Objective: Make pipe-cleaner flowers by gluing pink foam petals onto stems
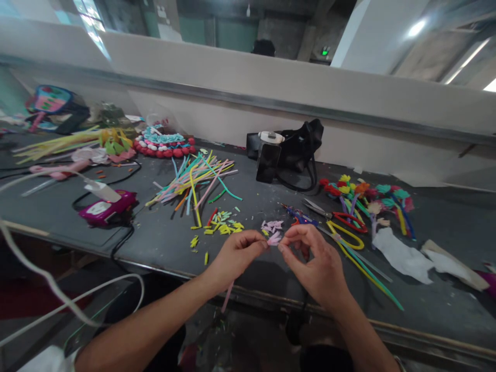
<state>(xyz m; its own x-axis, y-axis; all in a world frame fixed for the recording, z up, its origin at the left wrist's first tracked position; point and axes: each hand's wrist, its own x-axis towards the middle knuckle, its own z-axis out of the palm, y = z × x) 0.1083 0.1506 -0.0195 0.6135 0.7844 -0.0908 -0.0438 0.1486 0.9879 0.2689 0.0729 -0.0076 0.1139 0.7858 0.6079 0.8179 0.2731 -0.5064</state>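
Between my two hands is a small pink pipe cleaner flower (274, 238) with short petals. My left hand (238, 253) is closed on it in a pinch, and a pink stem (228, 297) hangs below that hand. The thumb and fingertips of my right hand (315, 263) press together at the flower's right side. Just behind lies a pile of short pale pink pieces (272, 226). Short yellow pieces (223, 227) are scattered to the left of it.
Long coloured pipe cleaners (194, 181) lie in a heap at the left. Scissors (341, 219) and finished flowers (360, 194) are at the right. A phone (268, 163) leans on a black bag (304, 147). A purple device (108, 206) with cables stands at the left.
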